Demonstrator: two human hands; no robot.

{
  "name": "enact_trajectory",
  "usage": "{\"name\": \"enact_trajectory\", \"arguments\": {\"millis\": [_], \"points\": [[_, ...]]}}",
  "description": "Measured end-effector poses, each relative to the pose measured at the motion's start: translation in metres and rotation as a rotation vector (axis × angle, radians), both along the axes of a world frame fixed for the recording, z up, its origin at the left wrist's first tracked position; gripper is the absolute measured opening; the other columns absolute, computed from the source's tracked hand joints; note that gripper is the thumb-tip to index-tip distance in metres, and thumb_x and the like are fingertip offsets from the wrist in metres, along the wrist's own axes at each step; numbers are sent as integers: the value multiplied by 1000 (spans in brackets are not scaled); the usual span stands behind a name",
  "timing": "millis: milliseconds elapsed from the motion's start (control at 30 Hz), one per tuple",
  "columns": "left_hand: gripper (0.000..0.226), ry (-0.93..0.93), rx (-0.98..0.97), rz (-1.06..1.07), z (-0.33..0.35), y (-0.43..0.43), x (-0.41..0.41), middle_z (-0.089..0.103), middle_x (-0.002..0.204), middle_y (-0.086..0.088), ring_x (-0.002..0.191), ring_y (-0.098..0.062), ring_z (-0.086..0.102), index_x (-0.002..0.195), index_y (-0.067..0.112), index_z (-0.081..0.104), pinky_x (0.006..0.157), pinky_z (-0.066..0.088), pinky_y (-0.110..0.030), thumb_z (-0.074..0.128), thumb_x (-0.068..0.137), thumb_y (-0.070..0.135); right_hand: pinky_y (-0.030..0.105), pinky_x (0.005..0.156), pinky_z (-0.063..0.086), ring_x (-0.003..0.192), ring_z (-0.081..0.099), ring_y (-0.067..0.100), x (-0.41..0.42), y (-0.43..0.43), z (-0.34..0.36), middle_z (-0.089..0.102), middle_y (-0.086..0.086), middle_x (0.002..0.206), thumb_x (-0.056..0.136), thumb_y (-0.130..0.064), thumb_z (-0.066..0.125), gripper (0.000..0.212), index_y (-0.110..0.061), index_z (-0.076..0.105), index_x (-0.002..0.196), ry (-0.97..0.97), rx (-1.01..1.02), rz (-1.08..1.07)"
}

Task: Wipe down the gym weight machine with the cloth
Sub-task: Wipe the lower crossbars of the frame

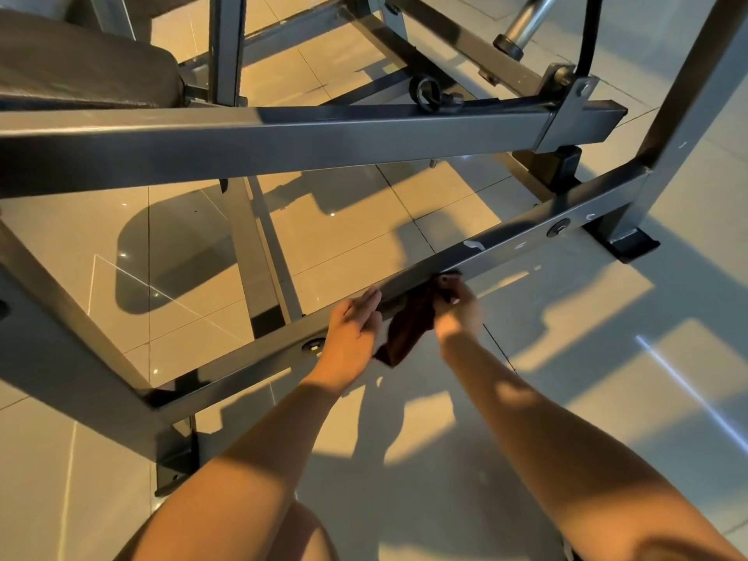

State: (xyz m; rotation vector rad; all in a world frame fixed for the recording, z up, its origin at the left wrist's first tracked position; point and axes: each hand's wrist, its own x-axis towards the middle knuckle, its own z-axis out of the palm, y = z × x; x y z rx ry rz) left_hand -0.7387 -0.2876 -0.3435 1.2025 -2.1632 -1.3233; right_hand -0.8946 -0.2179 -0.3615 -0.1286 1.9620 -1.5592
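The person bends over the lower part of the gym weight machine (73,342), which has a dark grey steel frame. A low frame bar (522,238) runs just above the tiled floor (607,358), from the lower left toward the upper right of the view. Both hands are at the middle of this bar, near each other.

The right hand (459,311) holds the cloth (406,332). Its fingers are curled around the upper part of the cloth and press it against the near side of the bar. The cloth is dark brown and crumpled, and its loose end hangs down below the bar, between the two wrists.

The left hand (354,330) holds nothing. Its fingers are straight and close together, and they rest on the bar just to the left of the cloth. A bolt (313,346) sits in the bar just beside the left wrist, and a second bolt (558,227) is farther to the right, well apart from the hands. Between the right hand and this second bolt the paint of the bar is chipped in some small spots.

Above the hands a thick square beam (283,139) crosses the view. Behind it, at the upper left, is a black padded seat (81,66). At the upper right a chrome tube (530,18) with a black end cap points down.
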Motion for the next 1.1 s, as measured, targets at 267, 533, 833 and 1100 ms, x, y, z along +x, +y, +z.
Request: {"name": "enact_trajectory", "arguments": {"millis": [267,533,833,1100], "points": [[38,-30,-93,17,-6,1,-5,44,142,-13,120,21,39,142,11,57,111,22,-3,51,104,8,39,57,60,87,65,30,26,-6,15,64,11,99,95,12,53,27,-14,60,94,-110,-161,118],[39,-107,-224,-30,-5,3,-2,41,145,19,139,7,27,145,24,52,110,12,-3,45,107,23,23,86,54,97,66,17,-19,5,5,63,-13,89,97,2,55,33,-30,60,91,45,34,-41],[38,-185,-295,22,1,6,-36,50,150,4,137,-15,32,143,15,56,113,23,-17,45,107,23,37,81,58,94,64,20,-5,-1,19,66,5,106,95,2,60,31,-12,63,122,2,79,219],[43,-203,-243,-31,4,-1,-64,54,147,4,133,-18,37,142,19,58,111,27,-21,42,105,35,41,98,55,109,59,15,-38,4,17,59,-6,120,92,-4,61,34,-34,70,108,320,30,18]]}}
